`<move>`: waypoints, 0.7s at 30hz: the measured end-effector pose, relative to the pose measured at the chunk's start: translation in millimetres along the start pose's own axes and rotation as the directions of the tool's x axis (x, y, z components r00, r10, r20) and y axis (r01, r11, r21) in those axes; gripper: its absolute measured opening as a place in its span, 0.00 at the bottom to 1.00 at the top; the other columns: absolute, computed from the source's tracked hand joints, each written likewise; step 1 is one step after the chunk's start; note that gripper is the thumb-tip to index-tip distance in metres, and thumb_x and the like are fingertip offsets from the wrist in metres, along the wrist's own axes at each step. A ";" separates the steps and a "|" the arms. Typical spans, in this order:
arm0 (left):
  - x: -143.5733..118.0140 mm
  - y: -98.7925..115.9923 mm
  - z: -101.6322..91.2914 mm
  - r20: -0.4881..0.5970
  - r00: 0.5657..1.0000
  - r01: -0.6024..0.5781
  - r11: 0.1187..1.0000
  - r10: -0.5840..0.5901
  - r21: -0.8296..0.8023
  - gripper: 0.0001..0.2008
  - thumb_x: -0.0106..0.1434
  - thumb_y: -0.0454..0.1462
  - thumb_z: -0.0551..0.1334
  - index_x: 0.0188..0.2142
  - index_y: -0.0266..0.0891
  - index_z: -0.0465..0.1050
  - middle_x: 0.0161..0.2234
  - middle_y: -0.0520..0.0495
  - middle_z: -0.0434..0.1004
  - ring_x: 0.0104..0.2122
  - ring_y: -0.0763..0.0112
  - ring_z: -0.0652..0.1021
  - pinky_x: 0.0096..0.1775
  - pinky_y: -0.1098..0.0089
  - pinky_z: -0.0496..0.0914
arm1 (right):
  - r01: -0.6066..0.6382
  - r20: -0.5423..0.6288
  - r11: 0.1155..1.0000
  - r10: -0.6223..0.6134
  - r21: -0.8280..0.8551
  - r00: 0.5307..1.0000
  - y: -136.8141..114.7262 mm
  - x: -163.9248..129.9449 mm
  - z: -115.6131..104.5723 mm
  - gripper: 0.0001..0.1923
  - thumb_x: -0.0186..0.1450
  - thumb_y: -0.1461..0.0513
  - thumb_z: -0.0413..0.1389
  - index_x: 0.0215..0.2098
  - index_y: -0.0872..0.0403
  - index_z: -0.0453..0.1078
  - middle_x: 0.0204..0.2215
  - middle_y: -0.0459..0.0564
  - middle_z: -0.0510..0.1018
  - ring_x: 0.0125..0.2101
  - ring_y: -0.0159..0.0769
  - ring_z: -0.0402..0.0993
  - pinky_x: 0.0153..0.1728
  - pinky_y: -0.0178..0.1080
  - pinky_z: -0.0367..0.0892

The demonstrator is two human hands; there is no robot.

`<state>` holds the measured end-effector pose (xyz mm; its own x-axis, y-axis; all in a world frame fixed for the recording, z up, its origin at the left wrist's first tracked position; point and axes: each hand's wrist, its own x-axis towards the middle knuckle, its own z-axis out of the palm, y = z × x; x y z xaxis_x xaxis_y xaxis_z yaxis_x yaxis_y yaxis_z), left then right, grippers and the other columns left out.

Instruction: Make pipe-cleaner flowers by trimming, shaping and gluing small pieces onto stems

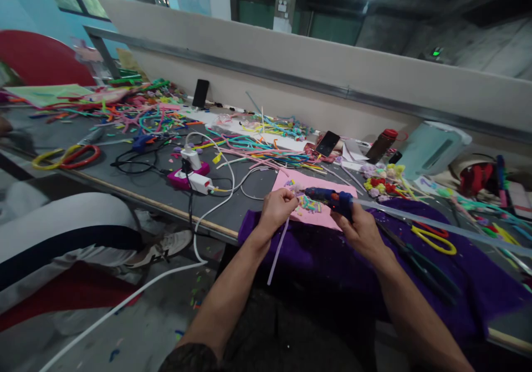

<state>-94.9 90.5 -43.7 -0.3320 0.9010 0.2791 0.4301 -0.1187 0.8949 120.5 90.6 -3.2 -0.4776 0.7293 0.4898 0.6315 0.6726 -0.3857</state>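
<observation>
My right hand grips a blue glue gun with a long clear glue stick trailing out to the right. Its nozzle points left at a small fluffy piece pinched in my left hand. A pale lilac pipe cleaner hangs down from my left fist. Both hands hover over a pink sheet lying on purple cloth.
Piles of coloured pipe cleaners cover the grey table. A pink power strip with white cable, two phones, a dark bottle, yellow-handled scissors and dark pliers lie around. Another person's legs sit at left.
</observation>
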 end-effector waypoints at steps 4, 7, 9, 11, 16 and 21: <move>-0.3 0.0 -0.1 0.002 1.000 -0.016 0.999 0.016 0.033 0.07 0.49 0.39 0.59 0.21 0.38 0.71 0.18 0.52 0.71 0.20 0.73 0.70 0.25 0.74 0.60 | 0.014 -0.003 1.000 -0.014 -0.011 1.000 0.9 -0.1 0.6 0.17 0.64 0.55 0.49 0.50 0.53 0.61 0.32 0.52 0.76 0.28 0.40 0.71 0.26 0.37 0.61; 0.1 -0.1 -0.3 0.005 1.000 -0.024 0.999 0.024 0.045 0.07 0.49 0.39 0.59 0.21 0.38 0.71 0.18 0.53 0.71 0.20 0.73 0.70 0.25 0.74 0.60 | 0.022 -0.015 1.000 -0.022 -0.014 1.000 1.1 0.2 0.8 0.17 0.64 0.55 0.49 0.50 0.52 0.61 0.33 0.52 0.76 0.30 0.41 0.72 0.26 0.38 0.62; 0.5 -0.2 -0.2 0.008 1.000 -0.025 0.999 0.025 0.046 0.08 0.49 0.39 0.59 0.21 0.37 0.71 0.18 0.53 0.71 0.20 0.73 0.70 0.25 0.74 0.60 | 0.029 -0.023 0.999 -0.030 -0.018 0.999 1.4 0.4 1.1 0.17 0.64 0.56 0.49 0.50 0.52 0.61 0.33 0.52 0.75 0.31 0.42 0.72 0.27 0.38 0.62; 0.7 -0.2 -0.1 0.009 1.000 -0.021 0.999 0.021 0.041 0.08 0.49 0.39 0.59 0.21 0.37 0.71 0.18 0.53 0.71 0.20 0.73 0.70 0.25 0.74 0.60 | 0.041 -0.025 0.999 -0.041 -0.022 0.999 1.8 0.6 1.4 0.17 0.64 0.56 0.49 0.50 0.51 0.61 0.33 0.52 0.75 0.32 0.42 0.72 0.27 0.38 0.63; 0.9 -1.5 0.7 0.006 1.000 0.001 1.000 -0.002 0.012 0.08 0.49 0.40 0.60 0.21 0.38 0.72 0.18 0.52 0.71 0.20 0.73 0.71 0.25 0.74 0.59 | 0.049 -0.026 0.999 -0.049 -0.021 0.998 2.8 0.8 2.0 0.16 0.64 0.56 0.50 0.49 0.50 0.61 0.33 0.51 0.75 0.31 0.42 0.72 0.27 0.39 0.63; 0.9 -2.0 0.3 0.000 1.000 -0.001 1.000 0.001 0.009 0.08 0.49 0.40 0.60 0.21 0.38 0.71 0.17 0.53 0.70 0.20 0.73 0.69 0.24 0.74 0.59 | 0.053 -0.024 0.998 -0.053 -0.018 0.998 2.9 1.6 2.8 0.16 0.63 0.56 0.50 0.48 0.51 0.62 0.33 0.53 0.75 0.31 0.43 0.71 0.27 0.39 0.62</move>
<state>-95.8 91.7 -45.4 -0.3317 0.9007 0.2805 0.4380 -0.1163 0.8914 119.8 94.0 -5.7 -0.4956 0.6891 0.5287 0.6162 0.7079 -0.3451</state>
